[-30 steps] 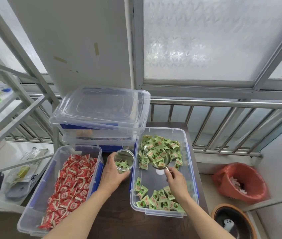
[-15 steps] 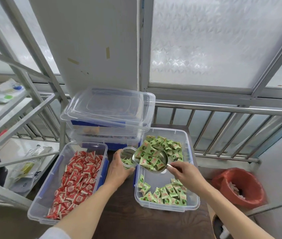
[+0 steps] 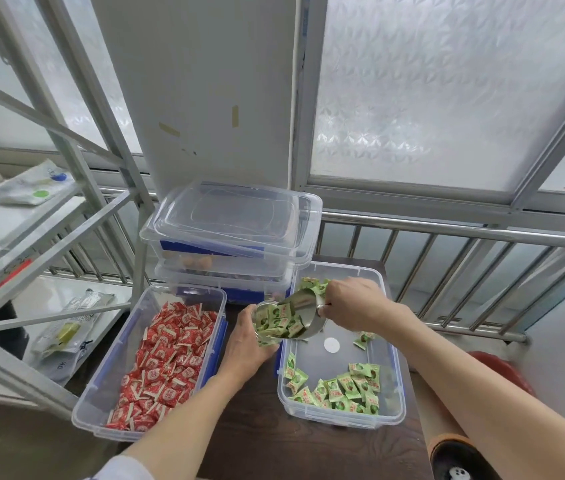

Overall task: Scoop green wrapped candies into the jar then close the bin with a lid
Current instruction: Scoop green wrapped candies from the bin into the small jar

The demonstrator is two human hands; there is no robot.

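Note:
A clear bin (image 3: 392,407) on the right of the dark table holds green wrapped candies (image 3: 343,389), mostly at its near end. My left hand (image 3: 246,344) grips a small clear jar (image 3: 267,323) at the bin's left rim; green candies fill the jar. My right hand (image 3: 350,306) holds a metal scoop (image 3: 303,315) by its handle, tilted down to the left with its mouth against the jar's opening and candies sliding out. A loose clear lid (image 3: 229,216) lies on top of the stacked bins behind.
A second open bin (image 3: 101,386) with red wrapped candies sits at the left. Two stacked clear bins (image 3: 225,268) stand behind it. A metal rack (image 3: 49,244) is at far left, a railing (image 3: 447,233) behind, a red-lined wastebasket (image 3: 502,372) at right.
My right hand lifted the loaded scoop out of the green candy bin, swung it left and tipped it into the jar. The jar now holds far more candies.

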